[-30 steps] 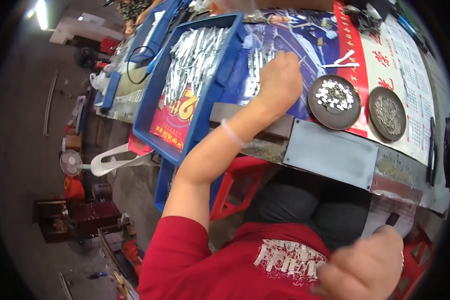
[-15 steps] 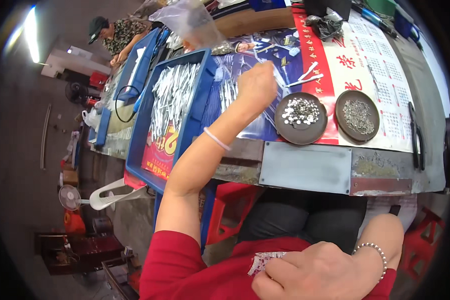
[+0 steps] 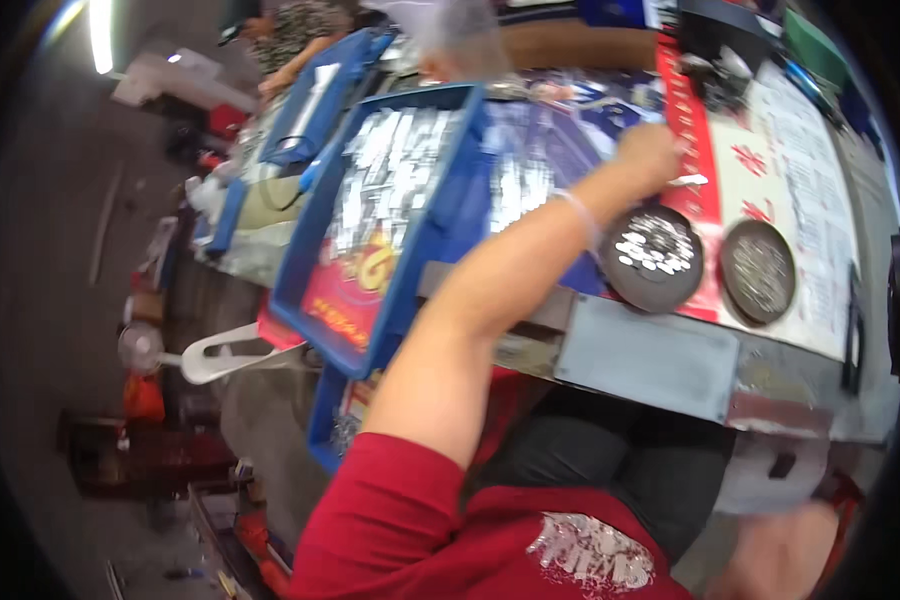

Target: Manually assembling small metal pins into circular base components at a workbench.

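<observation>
A slim white strip [image 3: 689,181] lies on red paper [image 3: 698,150] beside the left hand [image 3: 652,156].

Left arm [image 3: 425,400] reaching out, elbow slightly bent, forearm [image 3: 530,270] aimed between 1 and 2 o'clock. Left hand [image 3: 650,157] at 2 o'clock in view, finger pose not readable. Right hand [image 3: 785,548] low at 4 o'clock, heavily blurred, grip unclear.

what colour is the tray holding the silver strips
The tray is blue; the head view shows it best.
</observation>
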Motion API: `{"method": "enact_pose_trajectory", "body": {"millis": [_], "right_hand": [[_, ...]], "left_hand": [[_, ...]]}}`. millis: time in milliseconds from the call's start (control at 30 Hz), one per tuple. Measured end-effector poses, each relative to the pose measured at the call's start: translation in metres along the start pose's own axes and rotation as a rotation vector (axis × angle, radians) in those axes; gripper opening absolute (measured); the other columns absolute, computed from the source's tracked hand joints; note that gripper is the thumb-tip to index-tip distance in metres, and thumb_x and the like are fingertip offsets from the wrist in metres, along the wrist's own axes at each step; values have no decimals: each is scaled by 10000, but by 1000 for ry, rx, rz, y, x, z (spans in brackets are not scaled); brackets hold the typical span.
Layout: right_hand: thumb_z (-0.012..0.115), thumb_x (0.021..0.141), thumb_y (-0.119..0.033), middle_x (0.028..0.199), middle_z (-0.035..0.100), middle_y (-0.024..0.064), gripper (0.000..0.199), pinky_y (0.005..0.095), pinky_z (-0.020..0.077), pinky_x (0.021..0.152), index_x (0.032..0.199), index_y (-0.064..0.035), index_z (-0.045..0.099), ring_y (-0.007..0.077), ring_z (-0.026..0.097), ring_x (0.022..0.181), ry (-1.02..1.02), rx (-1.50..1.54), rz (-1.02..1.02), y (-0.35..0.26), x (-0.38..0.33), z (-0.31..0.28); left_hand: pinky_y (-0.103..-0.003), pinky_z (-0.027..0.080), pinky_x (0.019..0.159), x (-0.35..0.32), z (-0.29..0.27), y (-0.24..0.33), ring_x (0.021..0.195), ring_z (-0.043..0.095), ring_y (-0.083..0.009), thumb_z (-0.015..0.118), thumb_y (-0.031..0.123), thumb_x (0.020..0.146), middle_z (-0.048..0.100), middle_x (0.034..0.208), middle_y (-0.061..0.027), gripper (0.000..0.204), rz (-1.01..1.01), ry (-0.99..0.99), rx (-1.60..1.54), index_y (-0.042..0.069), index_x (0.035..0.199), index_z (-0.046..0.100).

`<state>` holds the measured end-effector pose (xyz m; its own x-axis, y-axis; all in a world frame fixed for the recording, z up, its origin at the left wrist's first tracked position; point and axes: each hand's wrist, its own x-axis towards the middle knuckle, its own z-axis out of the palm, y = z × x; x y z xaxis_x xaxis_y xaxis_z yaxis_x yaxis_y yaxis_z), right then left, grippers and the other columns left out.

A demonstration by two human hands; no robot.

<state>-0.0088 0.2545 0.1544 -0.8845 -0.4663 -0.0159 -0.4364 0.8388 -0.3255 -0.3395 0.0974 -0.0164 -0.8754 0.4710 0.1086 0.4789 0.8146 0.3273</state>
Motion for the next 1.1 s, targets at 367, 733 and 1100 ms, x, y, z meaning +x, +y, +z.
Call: {"method": "enact_pose_trajectory", "body": {"millis": [367,733,1100], "right_hand": [[603,760,-34,844,566,158,197,407,447,681,945,-1,544,334,568,775,368,9,150,143,100,80],[582,789,-37,735,562,188,93,404,424,624,808,17,509,349,550,687,365,-4,159,141,127,105],[589,868,-96,659,543,67,136,271,404,557,837,32,554,112,475,587,410,182,235,149,131,99]], "left_hand": [[-225,440,580,-179,-92,71,640,522,-56,565,56,867,558,707,-30,62,-114,206,-1079,7,854,530],[-372,453,569,-266,-131,203,665,595,-296,569,63,762,579,739,-150,75,514,-255,-1648,11,811,548],[-329,466,624,-290,-161,106,711,563,-250,629,38,828,576,833,-119,149,542,-9,-1520,-3,969,606]]}}
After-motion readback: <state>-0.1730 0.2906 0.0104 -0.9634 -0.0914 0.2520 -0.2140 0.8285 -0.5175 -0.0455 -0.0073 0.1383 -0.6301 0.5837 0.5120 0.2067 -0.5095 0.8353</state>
